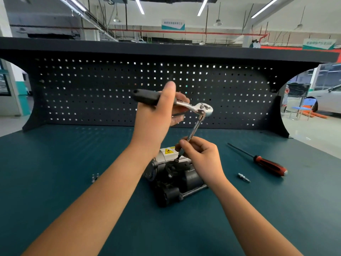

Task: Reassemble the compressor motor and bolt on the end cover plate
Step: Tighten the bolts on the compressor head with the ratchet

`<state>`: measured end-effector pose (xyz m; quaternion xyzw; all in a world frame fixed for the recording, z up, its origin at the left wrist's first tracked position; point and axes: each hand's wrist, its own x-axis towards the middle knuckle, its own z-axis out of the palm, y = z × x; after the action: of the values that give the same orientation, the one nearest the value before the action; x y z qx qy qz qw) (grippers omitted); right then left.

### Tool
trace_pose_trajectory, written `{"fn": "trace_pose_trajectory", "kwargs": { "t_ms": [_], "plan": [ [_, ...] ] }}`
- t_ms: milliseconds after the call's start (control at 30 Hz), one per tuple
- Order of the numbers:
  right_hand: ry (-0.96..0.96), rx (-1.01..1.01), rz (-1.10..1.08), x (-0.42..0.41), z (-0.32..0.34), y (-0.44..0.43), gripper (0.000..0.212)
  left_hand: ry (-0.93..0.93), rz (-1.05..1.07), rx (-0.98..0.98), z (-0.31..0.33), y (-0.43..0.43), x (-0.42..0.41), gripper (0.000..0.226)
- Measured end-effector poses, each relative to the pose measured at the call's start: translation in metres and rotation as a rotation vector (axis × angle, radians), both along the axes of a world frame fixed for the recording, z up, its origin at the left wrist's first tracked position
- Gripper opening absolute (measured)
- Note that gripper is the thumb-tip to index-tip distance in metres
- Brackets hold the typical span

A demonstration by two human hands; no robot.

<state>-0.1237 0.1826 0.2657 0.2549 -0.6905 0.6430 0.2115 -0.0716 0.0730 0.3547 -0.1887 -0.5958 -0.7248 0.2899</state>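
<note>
Sitting nearest on the green bench (36, 163), the compressor motor (173, 180) lies on its side, unclamped, with neither hand steadying it. The main risk I see is that a hard swing of the wrench could roll or skid the motor. The extension bar (194, 128) also leans rather than standing square, so its tip could slip off the bolt (177, 160) or start it crooked in the thread. Just above the motor, the right hand (201, 156) has its fingers curled close, thumb and fingertips pinching the lower end of the bar and guiding it onto the bolt at the motor's upper face. Higher up, the left hand (156, 115) wraps the black handle of the ratchet (203, 108), thumb pointing up and fingers closed round the grip; the chrome head caps the top of the bar. Off to the right and well apart lie a loose bit (244, 177) and, beyond it, a red-handled screwdriver (267, 164). Some small metal parts (95, 177), too small to identify, rest to the left. A dark pegboard (92, 89) backs the bench.
</note>
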Motion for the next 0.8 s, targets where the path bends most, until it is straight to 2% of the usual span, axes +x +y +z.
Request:
{"fn": "trace_pose_trajectory", "kwargs": {
  "t_ms": [100,267,567,667,800],
  "plan": [
    [0.004,-0.024,-0.009,0.003,-0.005,0.001,0.016,-0.071,-0.103,0.04,0.004,-0.009,-0.005,0.043],
    [0.0,-0.055,-0.007,0.01,-0.009,-0.004,0.021,-0.226,-0.134,0.18,0.013,-0.022,-0.023,0.041],
    [0.033,0.038,-0.106,0.008,-0.009,-0.004,0.013,-0.387,-0.325,0.306,0.026,-0.02,-0.047,0.044],
    [0.083,0.1,-0.15,0.005,-0.007,-0.003,0.017,-0.346,-0.267,0.315,0.02,-0.025,-0.039,0.04],
    [0.136,0.111,-0.2,0.005,-0.008,-0.004,0.015,-0.185,-0.225,0.253,-0.002,-0.03,-0.011,0.031]
  ]
}}
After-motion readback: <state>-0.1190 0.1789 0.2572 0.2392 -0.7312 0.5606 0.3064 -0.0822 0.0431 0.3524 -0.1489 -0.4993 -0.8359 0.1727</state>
